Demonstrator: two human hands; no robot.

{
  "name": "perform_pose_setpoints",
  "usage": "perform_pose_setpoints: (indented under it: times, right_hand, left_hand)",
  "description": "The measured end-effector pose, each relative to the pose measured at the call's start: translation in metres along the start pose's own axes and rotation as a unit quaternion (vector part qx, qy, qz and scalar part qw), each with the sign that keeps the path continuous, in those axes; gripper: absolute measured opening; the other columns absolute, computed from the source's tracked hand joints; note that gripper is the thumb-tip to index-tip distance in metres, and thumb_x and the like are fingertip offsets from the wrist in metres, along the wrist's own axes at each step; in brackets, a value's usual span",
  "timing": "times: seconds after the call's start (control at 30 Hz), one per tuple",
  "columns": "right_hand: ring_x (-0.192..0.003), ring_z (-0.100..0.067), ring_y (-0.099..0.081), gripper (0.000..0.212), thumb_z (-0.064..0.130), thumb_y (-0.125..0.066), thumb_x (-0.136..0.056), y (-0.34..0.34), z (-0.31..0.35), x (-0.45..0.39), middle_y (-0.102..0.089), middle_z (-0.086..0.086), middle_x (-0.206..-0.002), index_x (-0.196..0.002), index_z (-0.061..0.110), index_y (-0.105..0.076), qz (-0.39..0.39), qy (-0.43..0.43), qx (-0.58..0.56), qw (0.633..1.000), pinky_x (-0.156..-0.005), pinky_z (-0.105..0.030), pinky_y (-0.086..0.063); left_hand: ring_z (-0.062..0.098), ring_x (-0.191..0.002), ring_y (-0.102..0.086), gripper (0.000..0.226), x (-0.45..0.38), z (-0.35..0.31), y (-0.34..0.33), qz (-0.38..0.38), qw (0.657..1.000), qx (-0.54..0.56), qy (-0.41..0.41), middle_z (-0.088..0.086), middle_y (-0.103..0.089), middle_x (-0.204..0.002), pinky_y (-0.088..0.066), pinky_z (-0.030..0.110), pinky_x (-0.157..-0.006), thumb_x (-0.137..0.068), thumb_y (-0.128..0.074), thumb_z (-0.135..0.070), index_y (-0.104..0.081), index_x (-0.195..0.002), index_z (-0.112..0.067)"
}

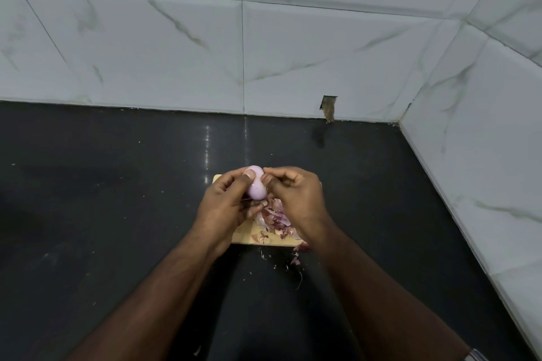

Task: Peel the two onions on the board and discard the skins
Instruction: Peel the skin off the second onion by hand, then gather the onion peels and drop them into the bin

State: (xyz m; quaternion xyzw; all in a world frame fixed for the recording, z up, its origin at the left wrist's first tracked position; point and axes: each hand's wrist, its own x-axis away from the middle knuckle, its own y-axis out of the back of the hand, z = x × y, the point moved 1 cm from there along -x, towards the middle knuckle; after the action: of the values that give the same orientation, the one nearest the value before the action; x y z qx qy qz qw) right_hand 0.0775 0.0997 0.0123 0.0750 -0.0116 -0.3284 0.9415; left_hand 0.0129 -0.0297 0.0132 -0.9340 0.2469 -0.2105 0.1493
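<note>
My left hand (227, 204) grips a pale pink peeled onion (255, 186) above a small wooden board (245, 234), thumb laid on the onion's top. My right hand (294, 192) is against the onion's right side, its fingertips curled and pinching at the surface; whether a strip of skin is between them is too small to tell. A heap of purple onion skins (274, 218) lies on the board under my hands. The hands hide most of the board, and a second onion is not in sight.
The board sits on a dark glossy counter (117, 199). A few skin scraps (299, 255) lie on the counter off the board's near right corner. White marbled tile walls (264, 53) close in the back and the right side.
</note>
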Motion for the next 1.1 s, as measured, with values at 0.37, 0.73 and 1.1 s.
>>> perform_pose_setpoints:
  times: [0.37, 0.73, 1.1]
  right_hand:
    - [-0.09, 0.005, -0.064, 0.024, 0.027, -0.066, -0.095, 0.029, 0.012, -0.006, -0.074, 0.009, -0.111, -0.117, 0.023, -0.073, 0.015, 0.076, 0.291, 0.954, -0.084, -0.016, -0.053]
    - [-0.116, -0.023, -0.059, 0.028, 0.014, -0.063, -0.091, 0.016, -0.022, 0.024, -0.07, -0.001, -0.119, -0.117, 0.017, -0.072, 0.025, 0.119, 0.377, 0.918, -0.097, -0.029, -0.041]
    - [-0.12, -0.022, -0.059, 0.037, 0.032, -0.054, -0.1, 0.056, -0.056, 0.128, -0.064, -0.005, -0.13, -0.132, 0.016, -0.06, -0.041, -0.051, 0.474, 0.878, -0.094, -0.032, -0.046]
  left_hand:
    - [0.013, -0.099, -0.069, 0.06, -0.009, -0.016, 0.06, -0.008, 0.936, -0.344, -0.082, -0.004, -0.065, -0.122, -0.062, 0.036, -0.079, -0.08, -0.084, -0.025, -0.059, -0.133, -0.038]
    - [0.005, -0.107, -0.05, 0.06, -0.005, 0.02, 0.079, 0.039, 0.803, -0.561, -0.197, -0.012, -0.047, -0.125, -0.04, 0.02, -0.086, -0.073, -0.086, -0.013, -0.059, -0.124, -0.029]
    - [0.009, -0.105, -0.053, 0.05, 0.012, 0.028, 0.093, 0.008, 0.773, -0.565, -0.287, -0.008, -0.048, -0.124, -0.044, 0.026, -0.085, -0.081, -0.08, -0.018, -0.06, -0.127, -0.021]
